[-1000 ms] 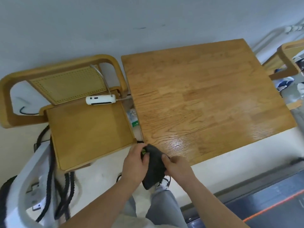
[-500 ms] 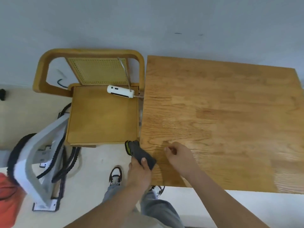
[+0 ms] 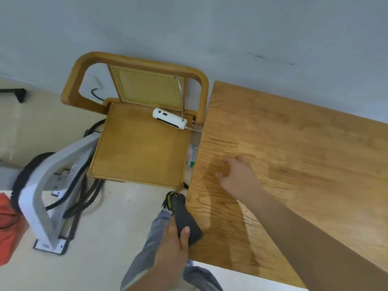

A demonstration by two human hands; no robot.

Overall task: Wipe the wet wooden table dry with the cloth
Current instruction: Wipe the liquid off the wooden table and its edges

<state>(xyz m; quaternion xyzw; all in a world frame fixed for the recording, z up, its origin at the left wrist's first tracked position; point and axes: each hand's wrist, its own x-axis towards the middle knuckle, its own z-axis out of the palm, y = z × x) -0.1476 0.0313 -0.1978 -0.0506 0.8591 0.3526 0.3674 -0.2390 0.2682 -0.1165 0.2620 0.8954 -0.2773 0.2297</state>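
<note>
The wooden table [image 3: 304, 156] fills the right side of the view, its surface showing a faint sheen near my hand. My left hand [image 3: 174, 240] grips a dark grey folded cloth [image 3: 185, 219] with a yellow-green trim at its far end, held just off the table's left edge, near its front corner. My right hand [image 3: 237, 177] rests flat on the tabletop near the left edge, fingers spread, holding nothing.
A wooden chair [image 3: 140, 143] with a cane back stands left of the table, a white power strip [image 3: 170, 118] on its seat. A grey metal stand [image 3: 48, 185] with black cables sits on the floor at left. An orange object [image 3: 8, 225] lies at the far left edge.
My right hand has moved further onto the tabletop, away from the cloth. The left hand keeps hold of the cloth beside the table edge. The view has shifted closer and turned.
</note>
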